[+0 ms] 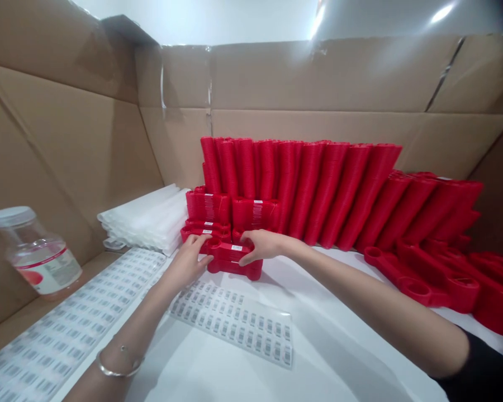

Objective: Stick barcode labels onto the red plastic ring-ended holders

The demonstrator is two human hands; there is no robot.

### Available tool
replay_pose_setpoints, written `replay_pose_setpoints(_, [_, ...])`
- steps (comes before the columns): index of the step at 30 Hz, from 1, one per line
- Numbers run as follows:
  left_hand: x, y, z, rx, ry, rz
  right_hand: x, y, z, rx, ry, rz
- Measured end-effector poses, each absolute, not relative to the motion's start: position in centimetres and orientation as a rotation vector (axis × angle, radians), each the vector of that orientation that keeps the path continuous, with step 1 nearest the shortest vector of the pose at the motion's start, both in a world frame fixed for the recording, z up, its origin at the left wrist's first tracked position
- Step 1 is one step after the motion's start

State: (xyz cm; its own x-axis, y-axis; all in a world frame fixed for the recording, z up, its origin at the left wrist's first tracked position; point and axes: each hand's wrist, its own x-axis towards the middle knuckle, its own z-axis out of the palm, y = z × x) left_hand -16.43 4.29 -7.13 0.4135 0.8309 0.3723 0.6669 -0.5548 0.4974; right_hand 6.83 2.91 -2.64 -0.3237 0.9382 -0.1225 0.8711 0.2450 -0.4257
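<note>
A short stack of red plastic parts (235, 267) with rounded ends stands on the white surface, a small white label on its top piece. Around its right end curl the fingers and thumb of my right hand (262, 245). My left hand (191, 258) grips the left end between thumb and fingers. Directly behind are more labelled red stacks (209, 207), partly hidden by my hands. A sheet of barcode stickers (238, 324) lies flat just in front of the held stack.
Tall leaning columns of red parts (305, 190) line the back, with loose red pieces (423, 279) at right. White plastic sleeves (151, 218) lie at left beside a long sticker sheet (79, 318). A clear bottle (46, 262) stands far left. Cardboard walls (318, 78) enclose the space.
</note>
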Motion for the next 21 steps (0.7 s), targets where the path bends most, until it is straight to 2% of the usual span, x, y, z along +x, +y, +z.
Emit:
replay_pose_setpoints(8, [-16.4, 4.7, -7.5, 2.363, 1.279, 0.886, 7.7, -0.9, -6.8, -1.606, -1.924, 0.815])
replay_pose_setpoints(21, [-20.2, 7.0, -6.9, 2.164, 1.674, 0.939, 0.1, 2.5, -11.1, -1.398, -1.488, 0.843])
